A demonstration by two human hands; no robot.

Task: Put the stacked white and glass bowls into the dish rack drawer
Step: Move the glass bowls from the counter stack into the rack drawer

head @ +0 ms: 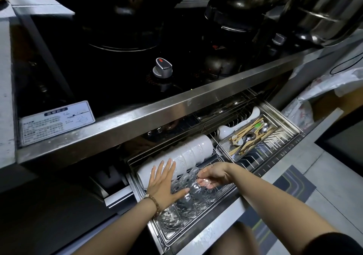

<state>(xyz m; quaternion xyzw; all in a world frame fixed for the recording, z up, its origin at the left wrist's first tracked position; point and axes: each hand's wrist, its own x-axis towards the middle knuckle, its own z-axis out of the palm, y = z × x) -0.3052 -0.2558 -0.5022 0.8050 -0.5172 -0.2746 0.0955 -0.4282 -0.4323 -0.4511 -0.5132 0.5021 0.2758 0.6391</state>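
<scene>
Glass bowls [188, 201] lie on their side in a row at the near edge of the drawer [282, 137], under my left hand [163, 184], flat with fingers spread. My right hand [213, 174] pinches the rim of one glass bowl. Behind them, white bowls [188, 152] lie stacked sideways in the same drawer.

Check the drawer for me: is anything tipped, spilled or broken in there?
Nothing stands out. The white bowls and the glass bowls lie on their sides in two neat rows in the dish rack drawer. The left hand rests on them; the right hand touches the glass row. No spills or breaks visible.
</scene>
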